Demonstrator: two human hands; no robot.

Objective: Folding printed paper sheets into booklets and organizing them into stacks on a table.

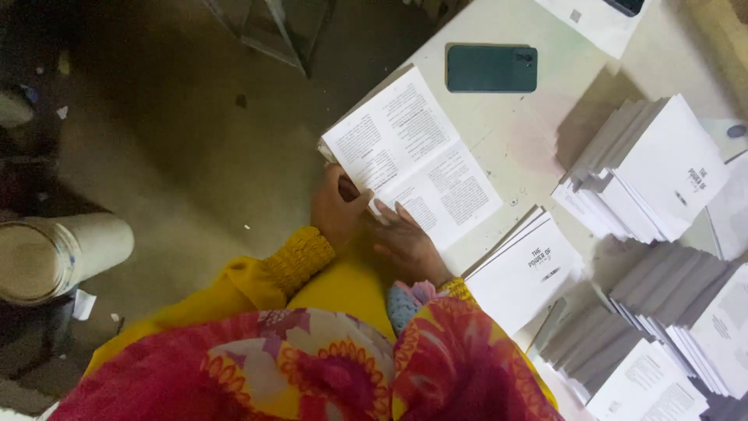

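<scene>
At the table edge, both hands (374,226) press an open booklet (413,156)

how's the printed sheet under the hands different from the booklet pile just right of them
The open sheet lies flat and unfolded, showing columns of small text; both the left hand and right hand rest on its near edge. The booklet pile is folded, stacked, shows a mostly blank cover, and is untouched. Both are white paper.

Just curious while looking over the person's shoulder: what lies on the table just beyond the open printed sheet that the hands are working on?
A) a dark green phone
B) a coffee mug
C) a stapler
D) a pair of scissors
A: a dark green phone lies flat on the table, just past the far edge of the open printed sheet that both hands touch.
</scene>
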